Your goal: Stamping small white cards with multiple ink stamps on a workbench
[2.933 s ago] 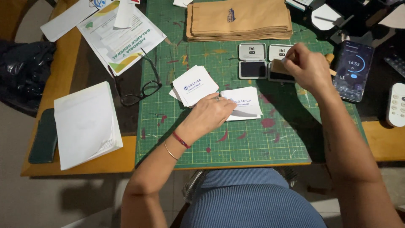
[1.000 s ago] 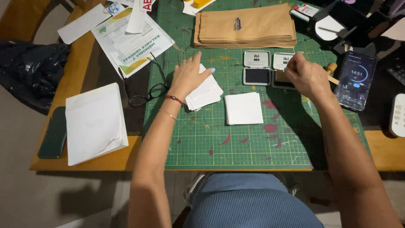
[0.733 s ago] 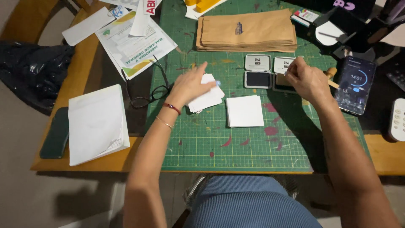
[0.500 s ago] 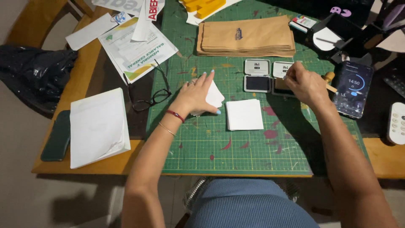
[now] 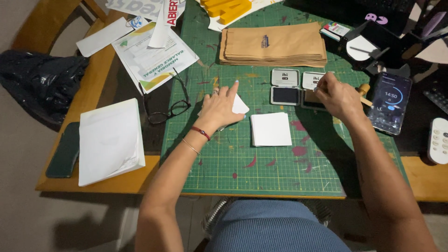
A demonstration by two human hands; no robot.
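My left hand (image 5: 218, 108) lies flat on a loose pile of white cards (image 5: 239, 105) at the left of the green cutting mat (image 5: 280, 163), fingers spread and pointing away from me. A neat stack of blank white cards (image 5: 271, 129) sits just to its right, untouched. My right hand (image 5: 337, 96) is closed around a wooden-handled stamp (image 5: 363, 89) and holds it over an open ink pad (image 5: 310, 99). A second open ink pad (image 5: 284, 95) lies beside it, with both lids (image 5: 285, 77) behind.
A stack of brown envelopes (image 5: 275, 44) lies at the back of the mat. A phone showing a timer (image 5: 389, 102) and a white remote (image 5: 438, 140) are at the right. Glasses (image 5: 170, 109), a white paper stack (image 5: 109, 140), a dark phone (image 5: 65, 149) and leaflets (image 5: 151, 58) lie left.
My left hand carried a printed card from the middle stack to the left pile and stays on it. The middle stack now shows a blank top. My right hand stayed at the ink pad.
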